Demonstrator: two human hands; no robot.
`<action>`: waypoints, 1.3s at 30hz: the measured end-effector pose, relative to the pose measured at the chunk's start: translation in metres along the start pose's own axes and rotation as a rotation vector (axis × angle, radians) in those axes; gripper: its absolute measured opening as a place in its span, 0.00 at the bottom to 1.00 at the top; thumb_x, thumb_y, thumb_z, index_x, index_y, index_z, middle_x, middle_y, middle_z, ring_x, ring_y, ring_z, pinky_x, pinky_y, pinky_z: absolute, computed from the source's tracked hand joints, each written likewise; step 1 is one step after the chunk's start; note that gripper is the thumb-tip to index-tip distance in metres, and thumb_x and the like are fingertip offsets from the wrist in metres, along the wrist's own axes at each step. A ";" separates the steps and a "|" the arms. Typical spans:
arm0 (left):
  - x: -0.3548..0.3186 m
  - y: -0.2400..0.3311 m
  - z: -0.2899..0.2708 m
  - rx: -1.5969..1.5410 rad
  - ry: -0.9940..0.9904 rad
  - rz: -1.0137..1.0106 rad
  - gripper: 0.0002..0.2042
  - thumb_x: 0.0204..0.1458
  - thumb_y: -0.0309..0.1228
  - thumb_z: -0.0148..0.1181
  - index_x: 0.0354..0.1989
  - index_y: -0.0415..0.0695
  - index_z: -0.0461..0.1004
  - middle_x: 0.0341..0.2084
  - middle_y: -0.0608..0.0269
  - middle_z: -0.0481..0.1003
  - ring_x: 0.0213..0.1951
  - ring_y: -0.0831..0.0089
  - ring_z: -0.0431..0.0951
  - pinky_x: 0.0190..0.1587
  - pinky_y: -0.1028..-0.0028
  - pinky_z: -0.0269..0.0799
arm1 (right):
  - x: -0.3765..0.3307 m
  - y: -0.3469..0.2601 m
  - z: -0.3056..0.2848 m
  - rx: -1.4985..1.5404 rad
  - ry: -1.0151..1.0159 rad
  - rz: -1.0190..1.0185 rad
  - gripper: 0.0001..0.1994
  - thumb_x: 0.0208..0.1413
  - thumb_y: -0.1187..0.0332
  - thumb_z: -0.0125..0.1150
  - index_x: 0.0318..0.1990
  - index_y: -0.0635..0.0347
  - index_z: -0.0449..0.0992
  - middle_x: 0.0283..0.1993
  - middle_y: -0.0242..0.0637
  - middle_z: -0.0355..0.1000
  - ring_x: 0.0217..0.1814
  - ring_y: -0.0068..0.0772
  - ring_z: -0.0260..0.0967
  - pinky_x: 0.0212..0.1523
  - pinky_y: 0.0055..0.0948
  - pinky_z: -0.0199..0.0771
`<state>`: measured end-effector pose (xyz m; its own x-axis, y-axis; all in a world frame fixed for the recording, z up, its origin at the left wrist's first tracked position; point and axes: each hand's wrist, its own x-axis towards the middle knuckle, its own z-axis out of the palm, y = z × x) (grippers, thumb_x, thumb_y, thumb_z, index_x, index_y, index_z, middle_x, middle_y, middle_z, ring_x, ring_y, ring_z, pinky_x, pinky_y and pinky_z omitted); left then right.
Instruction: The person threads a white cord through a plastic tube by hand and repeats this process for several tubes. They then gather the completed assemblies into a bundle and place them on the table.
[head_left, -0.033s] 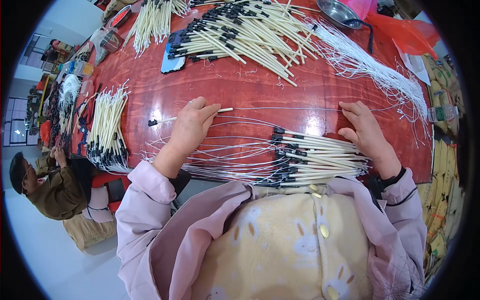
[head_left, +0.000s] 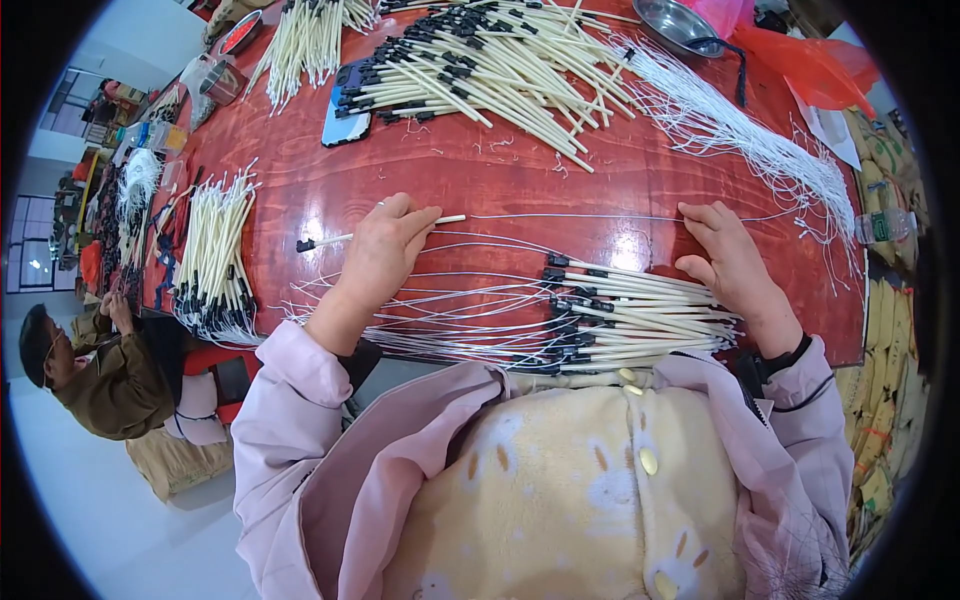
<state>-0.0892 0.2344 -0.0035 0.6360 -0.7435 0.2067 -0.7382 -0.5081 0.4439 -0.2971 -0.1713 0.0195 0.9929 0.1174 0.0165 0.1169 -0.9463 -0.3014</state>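
Bright, even daylight w/ cool cast; windows at far left edge blown out pale. Glossy red bench (head_left: 520, 180) throws white glare patches, strongest just beside the left hand (head_left: 385, 250) and near the right hand (head_left: 735, 270). Shadows soft & short under hands. Centre sharp, no motion blur. Heavy fisheye: bench edges bow, black vignette rings the frame, detail smears & softens twd rim, esp. left side clutter.

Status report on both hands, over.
Left hand holds one cream stick on the red table. Right hand pins a thin white string. Finished stick bundle between wrists.
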 end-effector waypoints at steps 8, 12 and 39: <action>0.003 -0.002 0.002 -0.032 0.030 0.034 0.12 0.56 0.21 0.62 0.47 0.38 0.82 0.32 0.51 0.74 0.34 0.54 0.78 0.38 0.64 0.73 | 0.001 -0.005 0.002 -0.068 0.016 -0.011 0.33 0.55 0.49 0.64 0.52 0.79 0.75 0.63 0.52 0.69 0.60 0.55 0.65 0.63 0.45 0.66; 0.005 -0.002 0.003 -0.038 0.028 0.008 0.12 0.56 0.21 0.62 0.48 0.38 0.82 0.32 0.51 0.75 0.34 0.55 0.78 0.38 0.65 0.73 | 0.002 -0.009 0.000 -0.086 -0.002 0.009 0.34 0.54 0.49 0.66 0.52 0.79 0.75 0.63 0.52 0.68 0.60 0.55 0.64 0.64 0.44 0.66; 0.060 0.031 0.049 0.204 -0.055 0.291 0.12 0.53 0.25 0.59 0.46 0.44 0.80 0.34 0.57 0.73 0.40 0.56 0.78 0.41 0.60 0.76 | 0.015 -0.032 -0.003 -0.172 -0.166 0.124 0.37 0.52 0.52 0.67 0.61 0.76 0.69 0.69 0.51 0.63 0.65 0.55 0.61 0.69 0.44 0.61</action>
<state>-0.0845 0.1527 -0.0197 0.3839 -0.8891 0.2494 -0.9197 -0.3441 0.1888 -0.2859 -0.1397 0.0320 0.9847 0.0318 -0.1712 0.0104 -0.9921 -0.1248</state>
